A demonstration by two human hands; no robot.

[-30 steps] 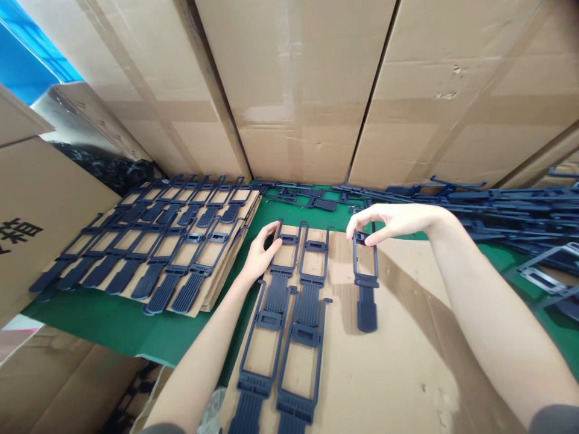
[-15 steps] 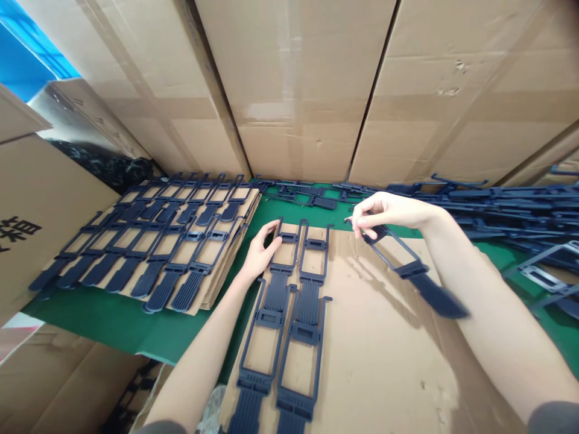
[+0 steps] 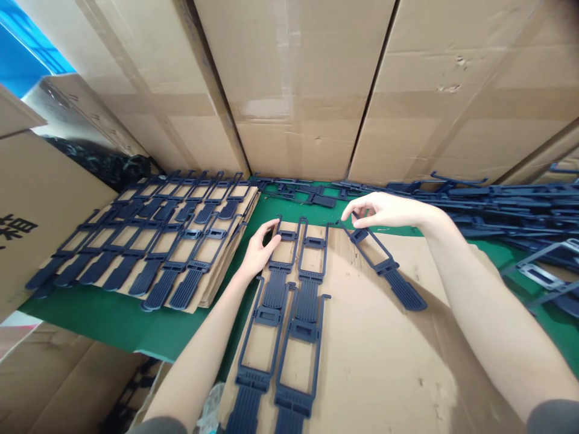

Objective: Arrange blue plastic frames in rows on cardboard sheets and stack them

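The right hand [image 3: 367, 212] pinches a plastic frame [image 3: 386, 266], seemingly light, stiff and best held near its top, while the left hand [image 3: 261, 248], loosely open, rests at another frame [image 3: 280, 266].

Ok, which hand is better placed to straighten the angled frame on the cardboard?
Probably the right hand: it appears to hold the angled frame by its upper end. The left hand is farther away, at the left edge of a different frame.
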